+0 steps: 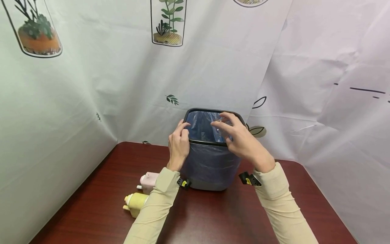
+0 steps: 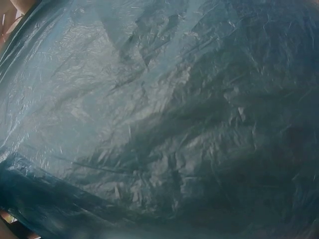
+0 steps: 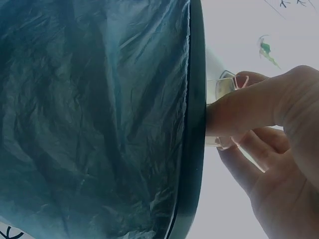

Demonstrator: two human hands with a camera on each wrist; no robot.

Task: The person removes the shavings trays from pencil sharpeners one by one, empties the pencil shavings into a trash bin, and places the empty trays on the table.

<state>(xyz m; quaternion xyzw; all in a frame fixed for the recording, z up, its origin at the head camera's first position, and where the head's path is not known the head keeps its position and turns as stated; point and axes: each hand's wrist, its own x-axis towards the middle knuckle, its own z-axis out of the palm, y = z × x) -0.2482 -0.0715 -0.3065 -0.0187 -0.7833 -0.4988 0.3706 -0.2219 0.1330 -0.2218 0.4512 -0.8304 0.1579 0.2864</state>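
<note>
A trash bin (image 1: pixel 213 166) stands on the table, lined with a thin blue plastic bag (image 2: pixel 149 119) and topped by a black rim (image 1: pixel 210 142). At the bin's left side, my left hand (image 1: pixel 179 144) grips the rim, with fingertips bent over it. My right hand (image 1: pixel 240 139) is at the rim's right side and pinches a small clear plastic piece (image 3: pixel 227 87) between thumb and fingers. In the right wrist view that piece lies partly behind the thumb, so its exact kind cannot be told. Mostly bag surface fills the left wrist view.
A pink bottle-like container (image 1: pixel 149 181) and a yellow one (image 1: pixel 135 203) lie on the dark red table (image 1: pixel 100 203), left of the bin and partly behind my left sleeve. White printed cloth walls (image 1: pixel 131 67) enclose the table at the back and sides.
</note>
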